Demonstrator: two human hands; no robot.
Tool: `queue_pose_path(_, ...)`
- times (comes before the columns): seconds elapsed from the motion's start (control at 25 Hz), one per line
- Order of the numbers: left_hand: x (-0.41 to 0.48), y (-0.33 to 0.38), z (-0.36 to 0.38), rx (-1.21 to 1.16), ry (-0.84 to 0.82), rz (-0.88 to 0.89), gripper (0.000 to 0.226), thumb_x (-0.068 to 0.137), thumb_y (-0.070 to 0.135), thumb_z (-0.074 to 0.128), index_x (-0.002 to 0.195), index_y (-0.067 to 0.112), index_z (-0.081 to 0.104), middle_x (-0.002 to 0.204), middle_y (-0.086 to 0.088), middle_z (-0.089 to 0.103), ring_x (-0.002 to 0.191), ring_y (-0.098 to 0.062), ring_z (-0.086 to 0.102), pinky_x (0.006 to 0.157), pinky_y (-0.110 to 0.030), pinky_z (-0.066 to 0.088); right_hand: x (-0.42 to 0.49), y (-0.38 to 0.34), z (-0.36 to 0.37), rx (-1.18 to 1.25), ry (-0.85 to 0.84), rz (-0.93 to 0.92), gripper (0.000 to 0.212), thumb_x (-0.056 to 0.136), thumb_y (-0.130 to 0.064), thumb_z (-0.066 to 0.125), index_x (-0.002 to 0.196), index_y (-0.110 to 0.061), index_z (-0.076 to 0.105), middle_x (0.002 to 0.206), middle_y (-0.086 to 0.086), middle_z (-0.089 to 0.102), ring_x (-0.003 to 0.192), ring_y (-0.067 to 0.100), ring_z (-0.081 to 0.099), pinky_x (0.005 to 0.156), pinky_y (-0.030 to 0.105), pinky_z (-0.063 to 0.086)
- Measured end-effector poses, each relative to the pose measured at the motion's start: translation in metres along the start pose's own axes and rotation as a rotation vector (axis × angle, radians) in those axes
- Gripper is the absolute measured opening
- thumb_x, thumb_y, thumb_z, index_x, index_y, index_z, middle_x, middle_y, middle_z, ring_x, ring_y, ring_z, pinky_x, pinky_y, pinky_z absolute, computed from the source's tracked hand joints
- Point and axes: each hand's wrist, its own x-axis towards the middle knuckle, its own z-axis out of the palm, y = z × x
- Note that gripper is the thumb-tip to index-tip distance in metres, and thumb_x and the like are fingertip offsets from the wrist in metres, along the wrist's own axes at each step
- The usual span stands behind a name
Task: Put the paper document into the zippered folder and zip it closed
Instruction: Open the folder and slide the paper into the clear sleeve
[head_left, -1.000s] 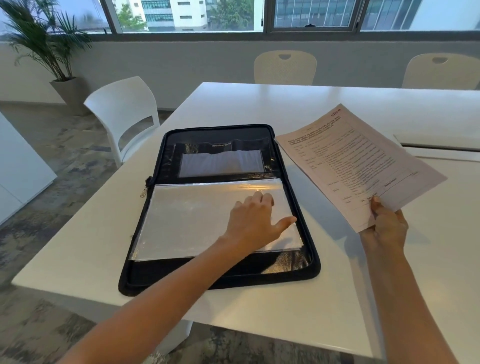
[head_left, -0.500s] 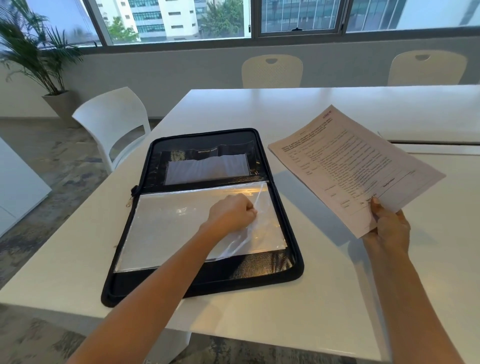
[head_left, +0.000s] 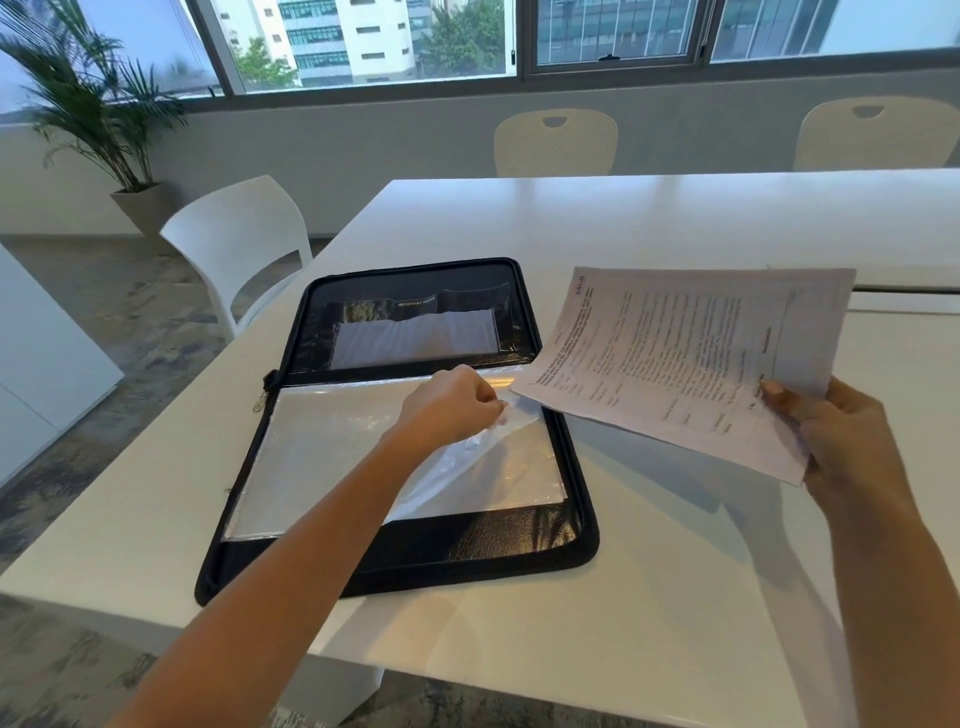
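Observation:
A black zippered folder (head_left: 584, 535) lies open and flat on the white table (head_left: 649, 228). Its near half holds clear plastic sleeves (head_left: 332, 457); its far half has a pocket with papers. My left hand (head_left: 449, 408) pinches the right edge of the top sleeve and lifts it off the ones below. My right hand (head_left: 841, 441) holds the printed paper document (head_left: 675, 353) by its near corner, tilted above the table, with its left corner over the folder's right edge.
A white chair (head_left: 234, 244) stands at the table's left side, and two cream chairs (head_left: 556, 143) stand behind the far edge. A potted palm (head_left: 98, 114) is at the back left by the windows. A seam or slot (head_left: 904, 291) crosses the table at the right.
My left hand went from flat on the sleeves to pinching the top sleeve's right edge and lifting it. The document swung left toward the folder, now reaching over its right edge.

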Motion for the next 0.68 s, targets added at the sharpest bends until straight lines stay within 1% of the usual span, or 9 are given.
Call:
queue_pose_path(0.12,-0.001,0.0019,0.0004,-0.012,0.005,-0.007,0.02,0.09,0.039,0.065,0.074,0.03,0.072,0.078,0.004,0.074,0.077,-0.019,0.068,0.075,-0.037,0.059,-0.0002,-0.0035,-0.0022,-0.002,0.033,-0.026,0.029,0.085,-0.007,0.065,0.11,-0.019,0.069,0.092,-0.006,0.074,0.069,0.011,0.073,0.056,0.024,0.059)
queue_pose_path(0.24,-0.0018,0.0025,0.0025,-0.002,-0.007,-0.011,0.02,0.089,0.038,0.065,0.078,0.025,0.075,0.081,0.003,0.074,0.077,-0.019,0.069,0.076,-0.037,0.06,-0.0023,-0.0071,-0.0037,-0.005,0.046,-0.017,0.022,0.084,-0.005,0.065,0.093,-0.023,0.073,0.082,-0.01,0.077,0.067,0.009,0.073,0.054,0.021,0.057)
queue_pose_path(0.32,-0.0028,0.0036,0.0038,0.011,-0.011,-0.01,0.02,0.089,0.037,0.065,0.081,0.024,0.077,0.083,0.002,0.075,0.076,-0.018,0.068,0.076,-0.036,0.061,-0.0021,-0.0078,-0.0036,-0.026,0.03,-0.006,0.022,0.083,-0.006,0.066,0.086,-0.026,0.075,0.081,-0.012,0.077,0.066,0.01,0.073,0.053,0.021,0.056)
queue_pose_path(0.36,-0.0029,0.0041,0.0043,0.014,-0.017,-0.007,0.02,0.089,0.037,0.064,0.083,0.024,0.077,0.081,0.002,0.074,0.075,-0.017,0.068,0.075,-0.036,0.061,-0.0009,-0.0072,-0.0039,-0.042,0.019,0.002,0.021,0.083,-0.007,0.067,0.089,-0.026,0.075,0.084,-0.009,0.077,0.067,0.013,0.074,0.053,0.022,0.057)
queue_pose_path(0.4,-0.0033,0.0048,0.0046,0.016,-0.021,-0.002,0.02,0.089,0.038,0.064,0.084,0.023,0.077,0.079,0.004,0.073,0.074,-0.016,0.067,0.074,-0.035,0.061,-0.0002,-0.0071,-0.0035,-0.056,0.003,0.008,0.021,0.083,-0.008,0.068,0.096,-0.023,0.074,0.089,-0.005,0.077,0.07,0.017,0.074,0.054,0.024,0.058)
queue_pose_path(0.48,-0.005,0.0059,0.0047,0.025,-0.027,0.012,0.018,0.09,0.038,0.064,0.089,0.024,0.076,0.074,0.011,0.07,0.069,-0.014,0.066,0.072,-0.031,0.059,0.0007,-0.0072,-0.0019,-0.089,-0.038,0.031,0.033,0.083,-0.01,0.069,0.115,-0.018,0.068,0.101,0.001,0.074,0.079,0.024,0.073,0.062,0.029,0.06)
queue_pose_path(0.52,-0.0056,0.0063,0.0048,0.03,-0.03,0.022,0.017,0.09,0.038,0.064,0.092,0.025,0.075,0.074,0.014,0.068,0.068,-0.013,0.065,0.071,-0.03,0.059,0.0009,-0.0073,-0.002,-0.104,-0.057,0.047,0.037,0.082,-0.01,0.07,0.118,-0.017,0.066,0.102,0.002,0.073,0.08,0.025,0.073,0.064,0.03,0.06)
queue_pose_path(0.6,-0.0061,0.007,0.0051,0.038,-0.04,0.043,0.017,0.09,0.037,0.066,0.096,0.025,0.076,0.078,0.014,0.069,0.069,-0.011,0.065,0.073,-0.029,0.06,-0.0001,-0.0083,-0.005,-0.114,-0.077,0.071,0.036,0.081,-0.008,0.07,0.115,-0.017,0.066,0.094,-0.001,0.075,0.071,0.02,0.074,0.057,0.026,0.059)
queue_pose_path(0.68,-0.0064,0.0073,0.0051,0.047,-0.05,0.057,0.016,0.09,0.036,0.067,0.096,0.025,0.076,0.078,0.013,0.069,0.07,-0.01,0.065,0.073,-0.028,0.059,-0.0025,-0.0106,-0.0102,-0.113,-0.071,0.057,0.035,0.08,-0.005,0.07,0.112,-0.017,0.067,0.078,-0.007,0.077,0.063,0.013,0.073,0.051,0.022,0.057)
